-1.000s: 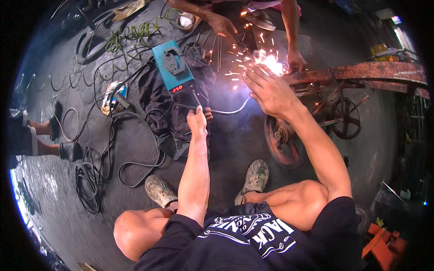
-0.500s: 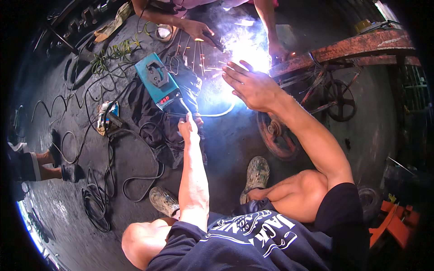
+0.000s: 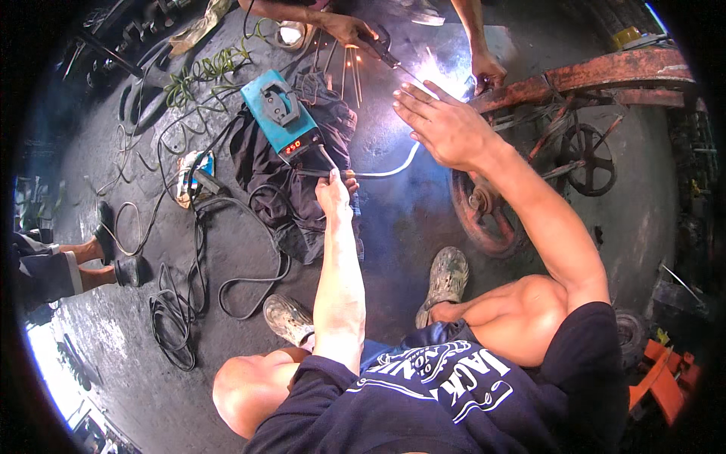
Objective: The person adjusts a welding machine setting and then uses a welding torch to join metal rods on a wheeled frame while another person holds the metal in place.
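My left hand [image 3: 336, 193] reaches forward with its fingers curled around a pale cable [image 3: 387, 175], just below the front of a teal welding machine [image 3: 281, 117] with a red lit display. My right hand [image 3: 446, 129] is raised and flat, fingers stretched out, in front of a bright welding arc [image 3: 448, 76], partly covering the glare. Across from me, a co-worker's hand [image 3: 352, 32] grips an electrode holder [image 3: 387, 54] with a thin rod pointing at the arc. The co-worker's other hand [image 3: 490, 69] is at the end of a rusty red metal frame [image 3: 582, 76].
Red and dark wheels [image 3: 581, 160] sit under the frame. Dark cloth [image 3: 257, 159] lies beneath the machine. Black cables [image 3: 172, 321] coil on the floor at left, near a torn packet [image 3: 195, 178]. Another person's feet [image 3: 125, 270] show at far left, orange metal parts [image 3: 665, 378] at lower right.
The arc's glare and smoke have shrunk, so the electrode holder and co-worker's hands show more clearly. The whole view has shifted slightly; both my hands keep their poses.
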A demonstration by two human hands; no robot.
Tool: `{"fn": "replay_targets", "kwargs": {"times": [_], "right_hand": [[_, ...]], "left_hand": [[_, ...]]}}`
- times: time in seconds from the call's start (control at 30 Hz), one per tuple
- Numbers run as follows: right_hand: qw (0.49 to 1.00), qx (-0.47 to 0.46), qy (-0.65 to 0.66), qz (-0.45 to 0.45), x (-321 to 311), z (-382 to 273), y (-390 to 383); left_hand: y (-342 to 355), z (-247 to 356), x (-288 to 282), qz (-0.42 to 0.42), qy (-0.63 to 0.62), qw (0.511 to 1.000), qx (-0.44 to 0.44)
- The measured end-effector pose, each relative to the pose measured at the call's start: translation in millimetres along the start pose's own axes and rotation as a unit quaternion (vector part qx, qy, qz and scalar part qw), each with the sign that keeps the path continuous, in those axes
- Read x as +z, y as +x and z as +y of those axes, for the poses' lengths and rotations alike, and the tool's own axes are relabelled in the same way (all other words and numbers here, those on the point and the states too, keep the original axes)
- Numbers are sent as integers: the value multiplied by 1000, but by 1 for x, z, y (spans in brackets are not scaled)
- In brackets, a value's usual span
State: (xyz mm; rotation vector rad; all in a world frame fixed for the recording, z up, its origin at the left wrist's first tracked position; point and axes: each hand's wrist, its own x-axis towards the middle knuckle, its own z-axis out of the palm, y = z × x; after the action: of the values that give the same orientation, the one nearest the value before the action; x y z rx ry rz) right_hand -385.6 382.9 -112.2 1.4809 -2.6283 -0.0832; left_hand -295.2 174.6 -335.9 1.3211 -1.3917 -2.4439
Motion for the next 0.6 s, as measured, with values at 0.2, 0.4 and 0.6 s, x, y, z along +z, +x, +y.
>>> {"fn": "replay_targets", "kwargs": {"times": [0.2,0.4,0.6], "right_hand": [[1000,12,-5,-3,11,6,-4],[999,27,-13,16,6,9,-9],[998,50,19,-28,0,5,-3]], "left_hand": [[-1,-5,2,-18,-12,1000,17],[-2,-8,2,-31,1,999,34],[4,-6,-2,-29,-2,999,21]]}}
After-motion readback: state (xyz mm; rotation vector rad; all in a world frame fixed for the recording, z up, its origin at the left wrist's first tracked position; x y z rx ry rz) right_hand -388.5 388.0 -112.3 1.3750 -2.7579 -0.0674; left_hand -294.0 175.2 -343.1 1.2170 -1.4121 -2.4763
